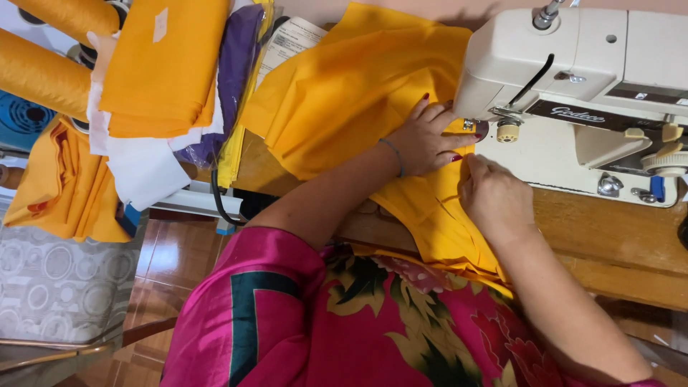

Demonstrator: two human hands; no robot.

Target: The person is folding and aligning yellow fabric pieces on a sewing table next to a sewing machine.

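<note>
Fingers (430,115) flat on yellow fabric (344,93); sewing machine (588,72) beside

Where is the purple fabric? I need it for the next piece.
In the head view, upper left: the purple fabric is tucked beside the folded orange stack, left of the yellow cloth.

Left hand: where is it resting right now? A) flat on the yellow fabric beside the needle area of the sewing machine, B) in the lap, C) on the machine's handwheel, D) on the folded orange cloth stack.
A: the left hand lies spread on the yellow fabric, close to the sewing machine, while the right hand pinches the fabric nearer the body.
</note>
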